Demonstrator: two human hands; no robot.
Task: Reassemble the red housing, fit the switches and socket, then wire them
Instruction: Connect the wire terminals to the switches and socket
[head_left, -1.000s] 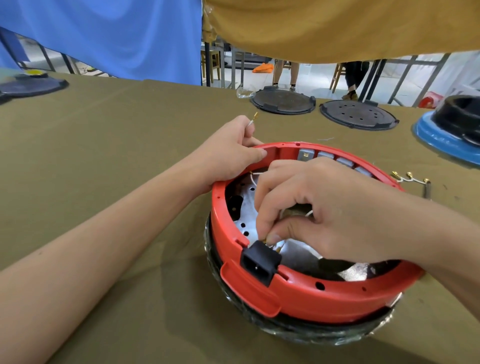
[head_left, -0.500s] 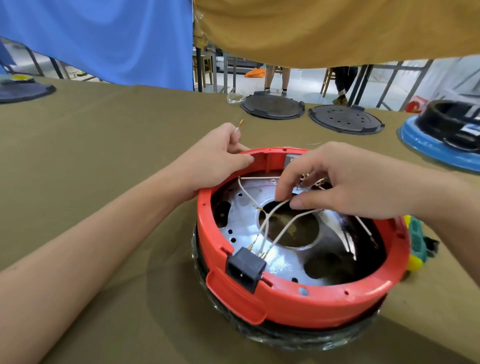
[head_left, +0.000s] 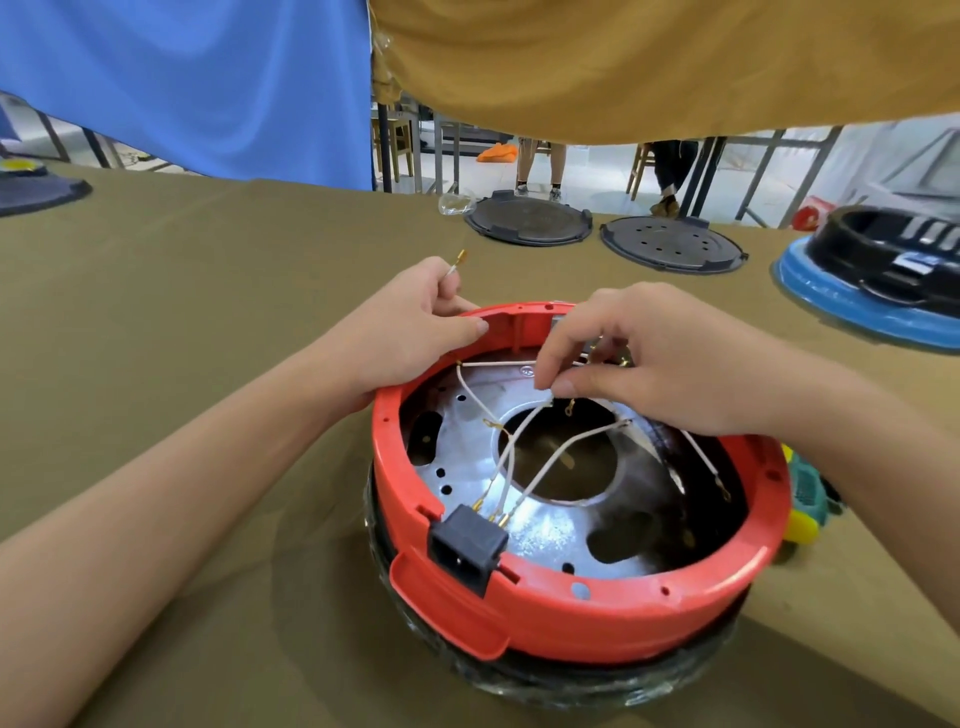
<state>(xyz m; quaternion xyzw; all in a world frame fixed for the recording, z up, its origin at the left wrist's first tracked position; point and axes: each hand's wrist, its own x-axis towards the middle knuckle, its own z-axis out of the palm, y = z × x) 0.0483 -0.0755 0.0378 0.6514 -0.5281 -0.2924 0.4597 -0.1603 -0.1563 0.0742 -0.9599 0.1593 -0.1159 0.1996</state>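
Note:
The red housing sits upside down on the olive table, a metal plate showing inside. A black socket is fitted in its near rim, with white wires running from it across the plate. My left hand rests on the far left rim and pinches a white wire whose brass terminal sticks up above the fingers. My right hand hovers over the far side of the housing and pinches the white wires between thumb and forefinger. The switches at the far rim are hidden by my right hand.
Two black round lids lie at the table's far edge. A blue-based cooker stands at the far right. A green and yellow tool lies right of the housing. Another dark lid sits far left.
My right hand left the socket's back, rose to the far side of the housing and took hold of the wires. My left hand has stayed on the rim with its wire.

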